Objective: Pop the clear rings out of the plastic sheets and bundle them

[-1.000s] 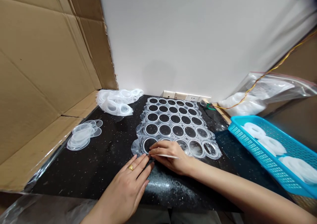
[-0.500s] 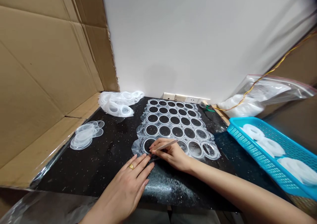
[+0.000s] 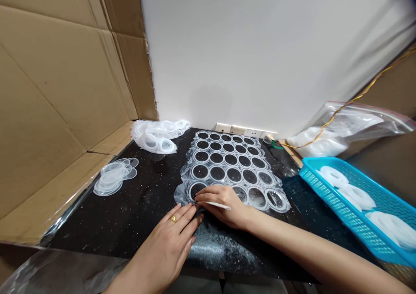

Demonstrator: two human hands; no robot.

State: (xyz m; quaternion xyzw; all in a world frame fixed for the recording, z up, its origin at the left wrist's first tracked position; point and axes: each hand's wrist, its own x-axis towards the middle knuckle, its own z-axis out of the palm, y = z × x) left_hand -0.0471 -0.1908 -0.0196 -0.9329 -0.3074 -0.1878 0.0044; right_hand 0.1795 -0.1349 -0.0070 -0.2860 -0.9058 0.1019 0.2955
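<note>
while the left hand [image 3: 167,237] lies spread on the black worktop [image 3: 143,211] | right hand [image 3: 224,205] pinches a thin white pick [image 3: 218,205] at the near edge of the clear plastic ring sheet [image 3: 225,166] | flat, steady pressure suits this spot

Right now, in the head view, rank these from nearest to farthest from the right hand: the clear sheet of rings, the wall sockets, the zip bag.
1. Clear plastic sheet of rings: on the counter, directly under the right hand.
2. Wall sockets: straight ahead, at the counter's back edge.
3. Zip bag: farther off to the right, past the counter's back corner.
</note>
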